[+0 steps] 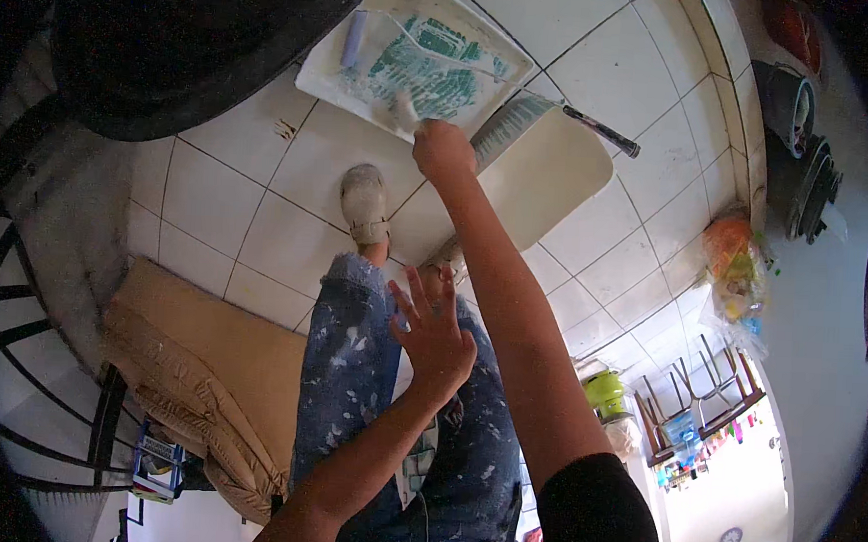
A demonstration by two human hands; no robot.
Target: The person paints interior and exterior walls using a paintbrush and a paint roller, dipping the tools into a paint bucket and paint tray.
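Observation:
My right hand point(445, 152) is closed around what looks like a paintbrush point(404, 107); its pale tip reaches the near edge of a white paint tray point(312, 80), and its handle is hidden in my fist. Green and white paint smears the tray's inside. Across the tray lies a paint roller with a lilac cover point(353, 39), its black handle point(603, 132) extending to the right. A cream tray point(557, 174) with a ribbed, paint-streaked slope sits right beside it. My left hand point(435, 345) hovers over my paint-spotted jeans, fingers spread, holding nothing.
A large black round object point(201, 43) fills the upper left. Cardboard point(215, 323) and a brown cloth point(191, 415) lie left of my legs, near a black metal frame point(107, 421). Dark buckets point(784, 103) and a filled plastic bag point(733, 277) stand along the right wall.

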